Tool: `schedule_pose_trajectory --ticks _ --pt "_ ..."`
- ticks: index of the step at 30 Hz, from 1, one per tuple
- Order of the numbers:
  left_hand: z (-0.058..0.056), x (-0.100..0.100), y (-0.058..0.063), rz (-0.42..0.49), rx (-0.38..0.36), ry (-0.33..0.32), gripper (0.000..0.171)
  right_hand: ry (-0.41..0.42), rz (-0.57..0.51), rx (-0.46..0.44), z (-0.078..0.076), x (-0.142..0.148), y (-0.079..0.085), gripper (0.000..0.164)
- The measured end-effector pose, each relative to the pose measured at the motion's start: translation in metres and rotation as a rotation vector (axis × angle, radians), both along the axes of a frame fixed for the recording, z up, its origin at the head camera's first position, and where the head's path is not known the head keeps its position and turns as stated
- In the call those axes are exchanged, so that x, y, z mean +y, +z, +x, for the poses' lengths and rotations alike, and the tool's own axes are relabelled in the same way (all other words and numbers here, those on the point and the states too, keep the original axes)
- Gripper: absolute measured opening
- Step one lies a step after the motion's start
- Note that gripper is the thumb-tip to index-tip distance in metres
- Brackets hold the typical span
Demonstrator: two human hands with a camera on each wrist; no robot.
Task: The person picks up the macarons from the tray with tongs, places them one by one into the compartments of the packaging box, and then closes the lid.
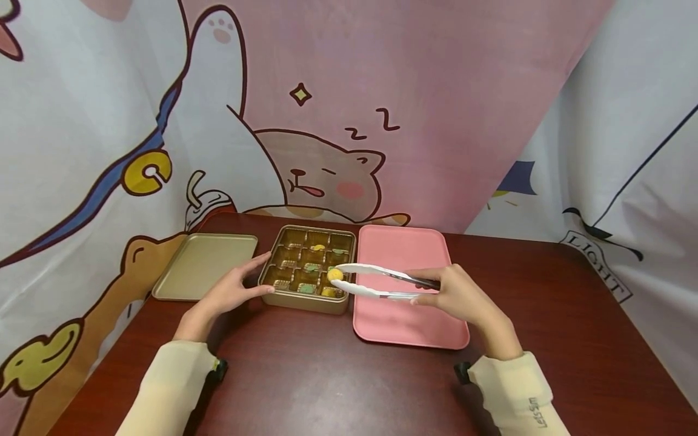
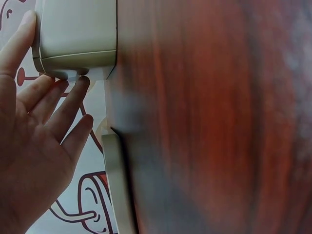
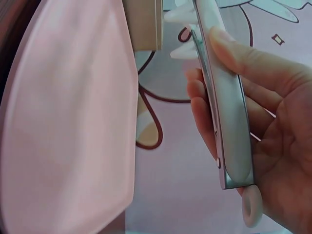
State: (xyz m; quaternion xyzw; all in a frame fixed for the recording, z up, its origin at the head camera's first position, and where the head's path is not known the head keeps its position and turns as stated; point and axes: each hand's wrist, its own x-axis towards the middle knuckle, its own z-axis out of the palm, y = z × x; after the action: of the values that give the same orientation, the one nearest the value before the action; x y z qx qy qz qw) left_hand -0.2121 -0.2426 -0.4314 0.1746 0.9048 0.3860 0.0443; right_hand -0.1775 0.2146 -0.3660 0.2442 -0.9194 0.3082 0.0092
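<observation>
My right hand grips a pair of tongs with metal arms and white tips. Between those tips, over the near right part of the tin, is a small yellow ball. The gold tin holds a brown divided insert, and green and yellow pieces show in several of its compartments. At the tin's left side, my left hand rests its fairly straight fingers on the wall, with the thumb by the near left corner. In the left wrist view the fingertips touch the tin's side.
A pink tray lies right beside the tin, under the tongs. To the left is a flat gold lid. Everything stands on a dark red-brown wooden table, with a printed cartoon curtain along the back and sides.
</observation>
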Motion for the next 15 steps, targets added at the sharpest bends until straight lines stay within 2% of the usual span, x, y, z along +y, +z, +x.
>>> schedule_pose_trajectory --ticks 6,15 --pt "0.000 0.001 0.000 0.007 0.012 -0.007 0.081 0.002 -0.034 -0.010 0.000 -0.021 -0.002 0.047" --pt "0.000 0.000 0.000 0.040 0.022 -0.017 0.081 0.008 0.012 0.076 0.001 -0.057 -0.009 0.050"
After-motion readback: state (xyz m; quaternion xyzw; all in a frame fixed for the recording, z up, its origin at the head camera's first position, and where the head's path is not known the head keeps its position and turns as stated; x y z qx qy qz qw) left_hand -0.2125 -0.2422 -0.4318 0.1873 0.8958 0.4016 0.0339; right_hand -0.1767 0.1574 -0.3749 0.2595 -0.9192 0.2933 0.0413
